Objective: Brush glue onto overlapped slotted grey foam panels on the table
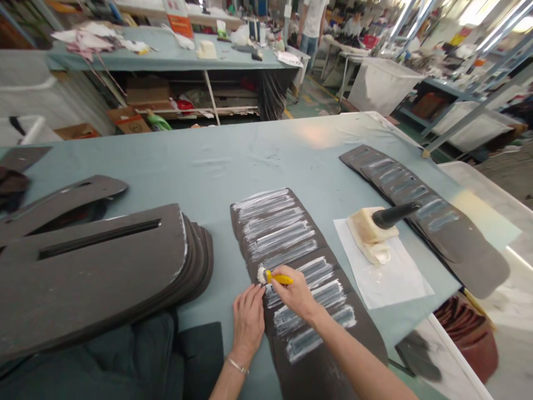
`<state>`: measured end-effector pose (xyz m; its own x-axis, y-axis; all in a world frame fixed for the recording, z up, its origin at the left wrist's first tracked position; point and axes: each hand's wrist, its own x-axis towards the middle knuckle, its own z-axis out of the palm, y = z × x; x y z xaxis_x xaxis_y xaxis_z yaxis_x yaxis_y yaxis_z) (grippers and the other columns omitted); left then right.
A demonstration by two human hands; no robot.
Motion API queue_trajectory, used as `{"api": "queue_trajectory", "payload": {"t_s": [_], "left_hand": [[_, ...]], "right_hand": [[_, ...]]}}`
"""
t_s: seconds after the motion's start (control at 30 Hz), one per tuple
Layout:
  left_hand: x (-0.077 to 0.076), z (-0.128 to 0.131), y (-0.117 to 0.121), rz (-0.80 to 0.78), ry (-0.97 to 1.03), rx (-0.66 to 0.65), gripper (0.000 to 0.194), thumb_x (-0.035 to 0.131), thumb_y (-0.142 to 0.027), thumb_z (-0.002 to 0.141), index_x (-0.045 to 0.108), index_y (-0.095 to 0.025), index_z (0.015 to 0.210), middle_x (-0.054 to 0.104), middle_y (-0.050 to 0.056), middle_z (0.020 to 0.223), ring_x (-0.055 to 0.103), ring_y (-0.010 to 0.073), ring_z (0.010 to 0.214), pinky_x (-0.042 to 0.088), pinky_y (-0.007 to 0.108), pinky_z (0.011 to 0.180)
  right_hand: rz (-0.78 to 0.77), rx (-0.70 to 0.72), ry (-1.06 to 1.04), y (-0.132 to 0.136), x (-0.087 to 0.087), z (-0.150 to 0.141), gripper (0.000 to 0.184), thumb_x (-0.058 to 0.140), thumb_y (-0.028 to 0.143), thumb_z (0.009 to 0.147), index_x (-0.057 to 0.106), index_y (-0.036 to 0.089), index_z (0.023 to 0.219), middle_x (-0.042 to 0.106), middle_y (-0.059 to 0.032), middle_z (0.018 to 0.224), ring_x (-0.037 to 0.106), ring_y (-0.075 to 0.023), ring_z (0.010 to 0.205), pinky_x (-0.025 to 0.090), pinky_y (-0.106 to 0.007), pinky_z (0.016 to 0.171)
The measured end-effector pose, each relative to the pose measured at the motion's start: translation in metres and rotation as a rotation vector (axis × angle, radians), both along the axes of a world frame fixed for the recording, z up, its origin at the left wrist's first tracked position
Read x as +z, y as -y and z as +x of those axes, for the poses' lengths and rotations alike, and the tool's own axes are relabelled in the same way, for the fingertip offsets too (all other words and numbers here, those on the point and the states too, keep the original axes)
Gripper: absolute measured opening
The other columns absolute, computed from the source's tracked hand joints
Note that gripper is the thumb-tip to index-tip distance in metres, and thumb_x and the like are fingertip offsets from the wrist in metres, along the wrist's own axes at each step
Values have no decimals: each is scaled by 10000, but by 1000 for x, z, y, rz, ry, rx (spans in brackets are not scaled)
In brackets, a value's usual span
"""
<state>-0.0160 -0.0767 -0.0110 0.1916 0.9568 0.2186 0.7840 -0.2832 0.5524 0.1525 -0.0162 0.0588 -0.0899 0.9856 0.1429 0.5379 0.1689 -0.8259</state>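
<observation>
A small brush (pixel 275 277) with a yellow handle is pinched in my right hand (pixel 295 291). White paste covers its head, which touches the left edge of a dark grey panel (pixel 333 366). Several slot-like bands across this panel are streaked with white, and more panels show beneath its left edge. My left hand (pixel 249 316) rests along that same edge, just below the brush head, fingers stretched out and side by side. A bracelet circles the left wrist. To the right, a cream-coloured container (pixel 366 228) with a black handle in it stands on white paper (pixel 385 283).
A thick stack of slotted dark panels (pixel 104 266) lies left, with dark fabric (pixel 137 355) in front. Overlapping streaked panels (pixel 416 194) lie at the right edge of the blue-green table (pixel 200 161). Behind are another table (pixel 166 53) and a standing person (pixel 311 25).
</observation>
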Motion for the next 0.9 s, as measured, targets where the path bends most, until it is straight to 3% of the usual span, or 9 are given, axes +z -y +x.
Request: {"api": "queue_trajectory", "payload": {"t_s": [0.17,0.3,0.37,0.5,0.57,0.67,0.8,0.83,0.9], "left_hand": [[-9,4,2,20,-36,22,336,424,-162,888,566,-226,1186,611,78,1217,491,224,1201,323,427,1011],[-10,5,1,39,-33,42,312,440,-183,885,581,-227,1161,627,76,1191,511,225,1170,329,419,995],[-11,6,1,36,-40,48,306,447,-192,885,585,-232,1155,626,74,1191,511,226,1167,326,417,994],[-11,8,1,44,-70,65,301,453,-200,887,591,-230,1153,620,71,1195,501,226,1166,323,410,995],[-11,8,1,54,-88,64,302,455,-202,888,590,-226,1157,621,70,1190,503,223,1159,324,403,995],[-11,9,1,64,-109,69,300,461,-205,886,587,-225,1158,626,67,1177,508,216,1150,327,395,993],[-13,10,1,78,-112,80,292,463,-214,885,591,-226,1147,636,65,1155,522,217,1128,332,395,979],[-13,10,1,77,-106,81,292,461,-216,885,592,-227,1145,637,67,1152,523,219,1126,334,395,975],[-14,10,2,73,-93,86,293,458,-218,885,595,-230,1143,639,69,1147,524,223,1124,336,396,967]], "right_hand": [[53,-165,187,2,1,-4,139,462,188,853,600,201,841,609,-39,773,563,-156,717,416,-256,689],[80,9,207,13,5,-6,152,455,204,869,607,211,865,617,-31,785,568,-140,708,414,-230,669],[57,-35,199,9,1,17,152,463,231,870,613,215,850,627,-20,772,571,-133,682,412,-224,650],[27,-368,241,-15,-2,96,158,490,289,850,614,204,800,603,-2,667,531,-132,573,390,-234,581],[56,-469,283,-23,1,113,161,496,291,840,611,198,778,588,-5,643,512,-133,554,379,-241,571],[136,-447,243,-13,8,82,153,482,267,849,609,193,807,606,-22,696,536,-135,603,394,-239,611],[129,-89,108,16,5,20,128,499,238,840,622,212,861,653,-21,786,592,-126,684,422,-211,645],[94,-50,93,19,2,19,128,505,243,838,629,218,859,657,-11,769,594,-122,665,424,-206,631],[31,-133,89,16,-4,41,146,507,279,839,641,219,847,648,4,701,575,-117,593,418,-208,585]]}}
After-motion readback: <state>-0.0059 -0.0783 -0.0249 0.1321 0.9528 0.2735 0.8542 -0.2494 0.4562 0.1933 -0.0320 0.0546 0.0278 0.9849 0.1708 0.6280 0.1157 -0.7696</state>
